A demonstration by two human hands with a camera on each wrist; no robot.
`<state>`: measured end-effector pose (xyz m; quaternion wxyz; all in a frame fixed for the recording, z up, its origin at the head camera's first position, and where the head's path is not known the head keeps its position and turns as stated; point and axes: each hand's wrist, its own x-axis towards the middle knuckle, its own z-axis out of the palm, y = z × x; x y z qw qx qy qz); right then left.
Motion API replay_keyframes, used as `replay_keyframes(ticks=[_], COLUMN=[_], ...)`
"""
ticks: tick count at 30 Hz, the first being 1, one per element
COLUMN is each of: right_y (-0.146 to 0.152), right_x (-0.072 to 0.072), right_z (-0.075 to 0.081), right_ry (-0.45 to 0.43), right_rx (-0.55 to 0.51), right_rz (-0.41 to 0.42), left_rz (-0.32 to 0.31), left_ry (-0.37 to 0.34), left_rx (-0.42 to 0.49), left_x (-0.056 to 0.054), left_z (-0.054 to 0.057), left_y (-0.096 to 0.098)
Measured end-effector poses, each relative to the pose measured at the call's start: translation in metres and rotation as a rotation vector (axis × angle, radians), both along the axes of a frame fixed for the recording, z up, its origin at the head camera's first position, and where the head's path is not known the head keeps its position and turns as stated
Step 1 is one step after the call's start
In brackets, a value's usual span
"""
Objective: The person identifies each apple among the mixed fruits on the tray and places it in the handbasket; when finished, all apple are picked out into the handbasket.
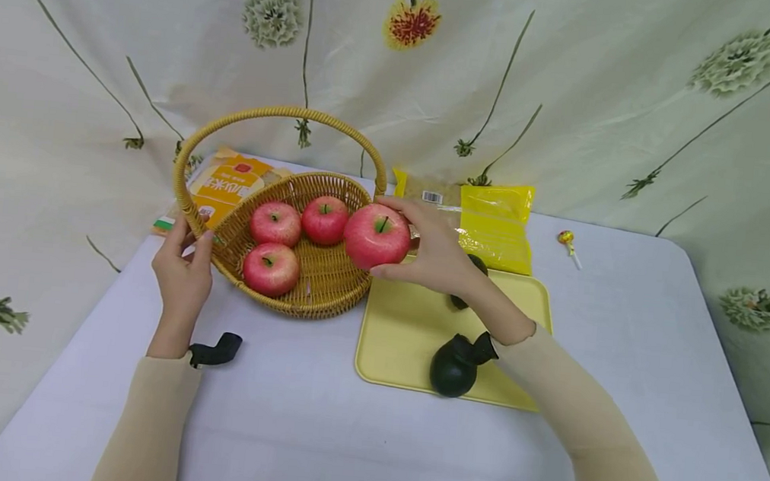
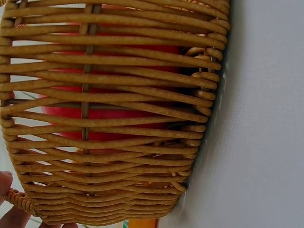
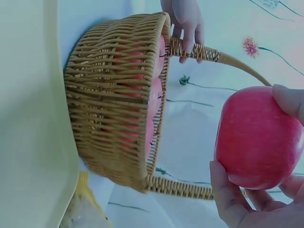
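Note:
My right hand [image 1: 428,252] holds a red apple [image 1: 377,236] by its sides, raised at the right rim of a wicker basket [image 1: 326,285]. The right wrist view shows this apple [image 3: 259,137] between thumb and fingers, apart from the basket [image 3: 109,90]. With my left hand [image 1: 182,276] I grip the basket's arched handle [image 1: 286,112] low at its left end. Inside the basket sit three more red apples [image 1: 271,269]. Through the weave, the left wrist view shows a red apple [image 2: 114,118] in part.
A yellow tray [image 1: 393,340] lies right of the basket, bearing a dark green rounded thing [image 1: 452,369] and another partly behind my right wrist. Behind stand a yellow bag [image 1: 497,220] and an orange packet [image 1: 225,184]. A wrapped lollipop [image 1: 567,241] lies at the right on the white tabletop [image 1: 638,331].

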<state>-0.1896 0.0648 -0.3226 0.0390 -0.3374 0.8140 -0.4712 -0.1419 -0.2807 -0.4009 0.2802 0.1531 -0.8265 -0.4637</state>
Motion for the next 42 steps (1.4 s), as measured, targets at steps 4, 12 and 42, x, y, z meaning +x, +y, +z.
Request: replay_keyframes(ticks=[4, 12, 42], right_y=[-0.017, -0.047, -0.093], right_x=[-0.006, -0.02, -0.03], right_z=[0.001, -0.013, -0.054], right_ry=[0.021, 0.01, 0.034], right_rx=[0.038, 0.123, 0.343], right_rz=[-0.015, -0.045, 0.028], left_rz=[-0.002, 0.014, 0.006], left_ry=[0.004, -0.014, -0.007], left_rx=[-0.004, -0.015, -0.013], left_x=[0.0, 0.0, 0.0], left_z=[0.001, 0.0, 0.0], left_y=[0.0, 0.0, -0.001])
